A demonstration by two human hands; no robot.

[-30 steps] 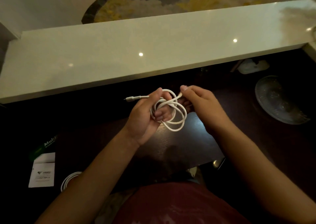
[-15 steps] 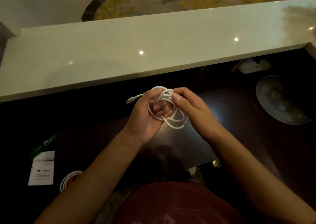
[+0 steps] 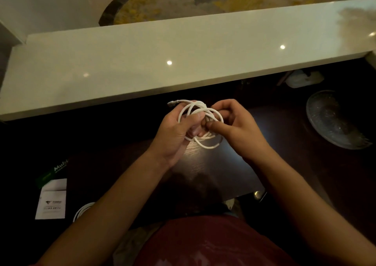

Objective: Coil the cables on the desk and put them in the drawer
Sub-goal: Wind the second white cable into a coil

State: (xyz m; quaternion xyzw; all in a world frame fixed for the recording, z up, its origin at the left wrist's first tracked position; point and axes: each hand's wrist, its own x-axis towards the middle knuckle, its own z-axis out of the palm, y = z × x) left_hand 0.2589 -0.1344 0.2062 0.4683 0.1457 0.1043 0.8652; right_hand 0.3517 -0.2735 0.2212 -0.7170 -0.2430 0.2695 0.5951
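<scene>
Coiling step: above the dark tabletop [image 3: 289, 135], the left hand [image 3: 173, 133] grips the looped white cable [image 3: 203, 111] while the right hand [image 3: 240, 127] pinches a strand; the next move likely calls for tucking the free connector end [image 3: 171, 103] before stowing.

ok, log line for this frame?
stage: coiling | left hand: grips white cable coil | right hand: pinches loop | drawer: unseen
</scene>
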